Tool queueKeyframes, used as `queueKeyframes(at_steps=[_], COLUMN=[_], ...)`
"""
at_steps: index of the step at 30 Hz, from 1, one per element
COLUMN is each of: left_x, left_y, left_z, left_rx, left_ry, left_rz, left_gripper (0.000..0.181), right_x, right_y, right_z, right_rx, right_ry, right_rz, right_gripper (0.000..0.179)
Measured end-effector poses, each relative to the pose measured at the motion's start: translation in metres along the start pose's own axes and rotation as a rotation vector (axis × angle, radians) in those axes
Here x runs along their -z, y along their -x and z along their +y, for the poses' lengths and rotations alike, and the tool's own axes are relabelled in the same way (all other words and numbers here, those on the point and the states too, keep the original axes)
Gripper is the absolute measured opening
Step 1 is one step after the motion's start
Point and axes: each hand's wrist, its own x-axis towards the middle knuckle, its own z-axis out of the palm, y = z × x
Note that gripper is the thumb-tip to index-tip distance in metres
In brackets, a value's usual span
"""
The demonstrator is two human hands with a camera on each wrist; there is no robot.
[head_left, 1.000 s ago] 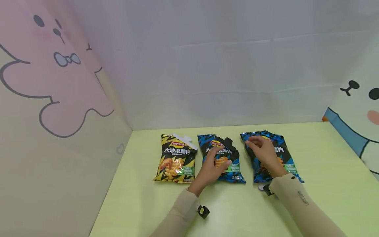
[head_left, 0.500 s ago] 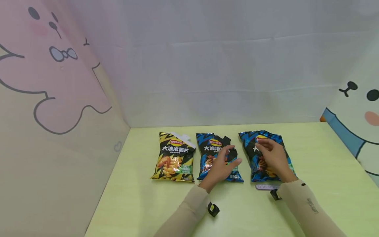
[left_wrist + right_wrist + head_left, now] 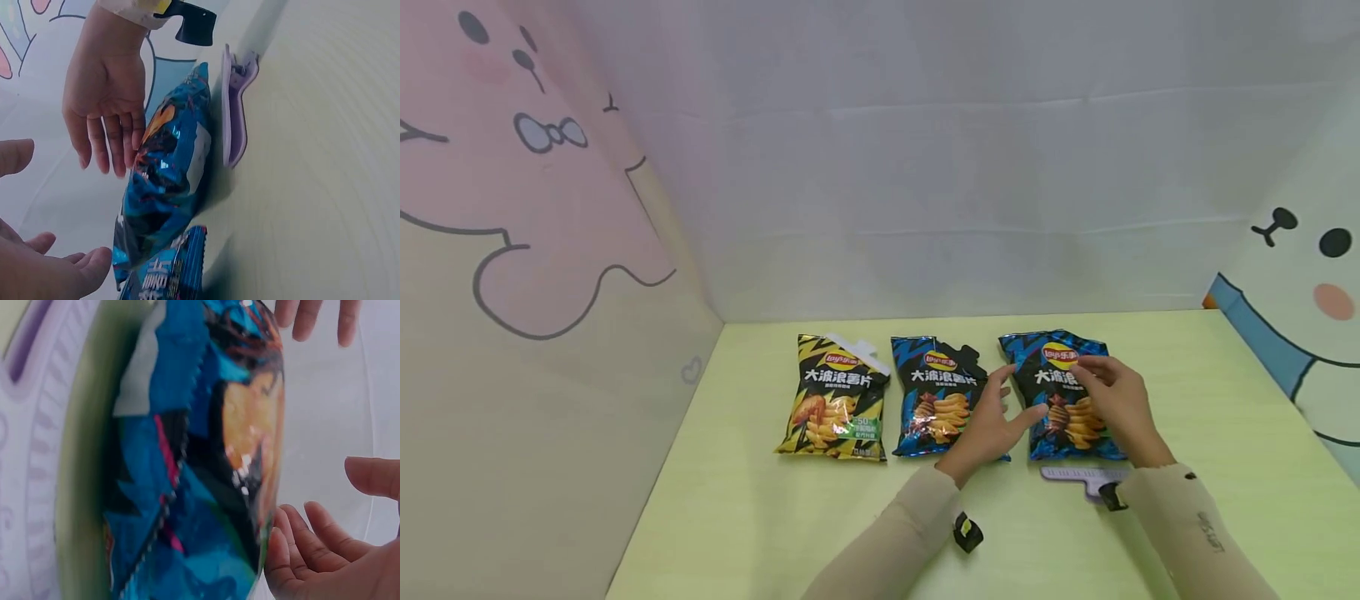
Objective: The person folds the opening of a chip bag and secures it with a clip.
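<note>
A blue potato chip bag (image 3: 1063,417) lies at the right of a row of three. My left hand (image 3: 988,425), thumb and fingers spread, is at its left side and overlaps the middle blue chip bag (image 3: 932,408). Over the right bag's right side is my right hand (image 3: 1123,408), with loosely bent fingers and nothing in them. The left wrist view has the right hand's fingers (image 3: 115,140) hanging alongside the bag (image 3: 165,175). Just in front of this bag lies a lilac bag clip (image 3: 1067,473), partly covered by the black strap at my right wrist.
A yellow chip bag (image 3: 831,408) with a white clip (image 3: 861,354) across its top corner lies at the left. The middle bag carries a black clip (image 3: 967,360) likewise. A pale curtain (image 3: 955,208) stands behind the yellow-green table (image 3: 737,517).
My left hand has moved right, from over the middle bag toward the right one. The right hand has shifted right from that bag's upper left, uncovering more of its front and the lilac clip.
</note>
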Motion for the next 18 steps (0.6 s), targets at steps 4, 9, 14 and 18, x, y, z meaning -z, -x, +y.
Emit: queueKeyframes(at_steps=[4,9,14,18], left_x=[-0.01,-0.019,-0.027,-0.033], left_y=[-0.003,-0.007,-0.01,-0.012], left_z=[0.004,0.004,-0.001,-0.005], left_rx=[0.026,0.041,0.073,0.11], left_ry=[0.031,0.069,0.051,0.067], left_rz=[0.008,0.028,0.074,0.091], left_gripper=[0.07,0.069,0.073,0.078], right_x=[0.006,0.01,0.014,0.017], right_y=[0.0,0.0,0.001,-0.001], right_z=[0.002,0.006,0.01,0.016], right_rx=[-0.031,-0.069,-0.118,-0.167], right_ry=[-0.02,-0.006,-0.007,-0.019], right_rz=[0.005,0.016,0.041,0.054], right_gripper=[0.057,0.06,0.061,0.066])
